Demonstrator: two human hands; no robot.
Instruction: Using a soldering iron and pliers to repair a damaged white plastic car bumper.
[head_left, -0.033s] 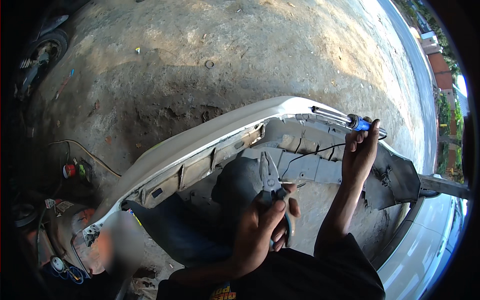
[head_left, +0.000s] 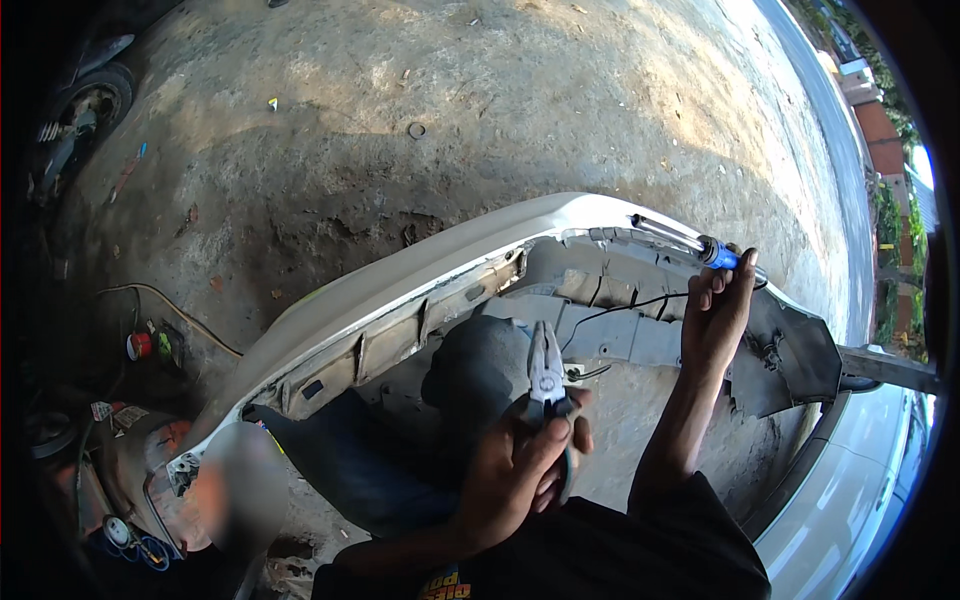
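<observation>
ok so the left hand (head_left: 515,485) has squeezed its pliers (head_left: 546,378) narrower since a moment ago, biting nothing I can see, while the right hand (head_left: 715,325) still grips that blue-handled tool (head_left: 718,254) by the bumper (head_left: 400,270) edge just beyond it.

Sunlight bleaches the ground (head_left: 690,90) at upper right; shade dims the middle and lower left; glare streaks the pale car (head_left: 845,475); the pliers (head_left: 545,365) look fairly sharp; a round blur obscures lower left; fisheye curvature bends the road (head_left: 838,170); black vignetting darkens the corners.
</observation>
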